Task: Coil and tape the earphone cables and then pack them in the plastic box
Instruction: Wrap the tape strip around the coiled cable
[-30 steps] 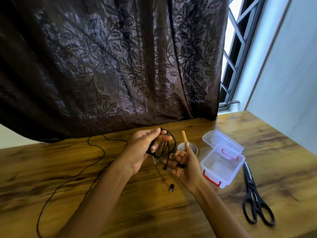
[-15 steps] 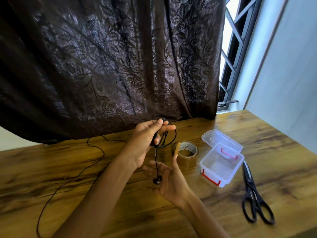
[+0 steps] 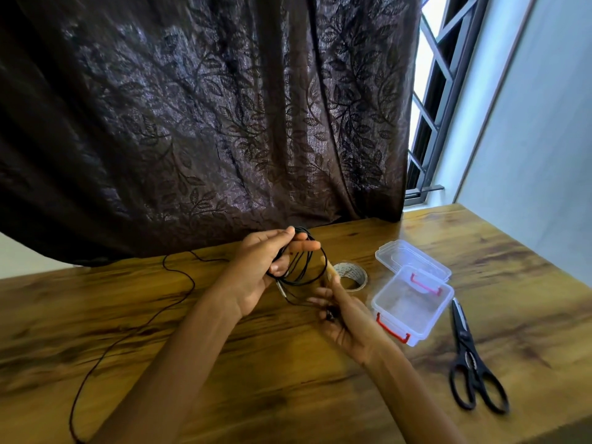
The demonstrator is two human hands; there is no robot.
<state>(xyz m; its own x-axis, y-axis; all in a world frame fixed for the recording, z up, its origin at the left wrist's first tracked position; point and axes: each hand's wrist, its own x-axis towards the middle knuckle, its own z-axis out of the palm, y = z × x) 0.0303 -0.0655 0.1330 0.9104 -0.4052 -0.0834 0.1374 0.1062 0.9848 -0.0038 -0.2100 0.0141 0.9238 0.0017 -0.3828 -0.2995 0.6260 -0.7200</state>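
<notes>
Earphone cord (image 3: 179,283), thin and black, snakes loose over the left of the glossy wood-grain tabletop (image 3: 96,331). My left grip (image 3: 259,277) is curled round the top of a coil (image 3: 307,270) of the same black cable, its round loops hanging above the wood. My right grip (image 3: 349,318), fingers bent, pinches a small dark earbud (image 3: 330,315) below the coil. Behind it lies a tan tape roll (image 3: 355,274), its core print too small to read. Next sits the clear plastic box (image 3: 394,318) with red clasps, its lid (image 3: 413,257) open behind, then black scissors (image 3: 461,331).
</notes>
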